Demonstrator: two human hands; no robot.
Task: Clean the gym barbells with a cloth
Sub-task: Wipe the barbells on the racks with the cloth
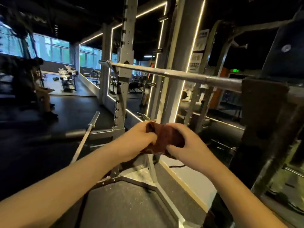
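Both hands meet at centre frame, left hand point(138, 140) and right hand point(185, 145), each grip clenched on the dark red cloth point(166, 137), probably bunching it into a wiping pad, with the racked barbell point(164, 73) untouched just above.

The cloth point(164, 137) is mostly buried between the left hand point(136, 142) and right hand point(189, 145), so no idea how it's folded. The barbell point(164, 74) vanishes behind a dark post point(263, 112) at 3 o'clock. The floor bar point(85, 137) at 8 o'clock slips behind the left arm point(74, 183). The posters point(196, 61) at 1 o'clock are too small to read. The person point(41, 89) at 9 o'clock is just a dark blur. The left arm and right arm point(238, 186) run off the bottom edge.
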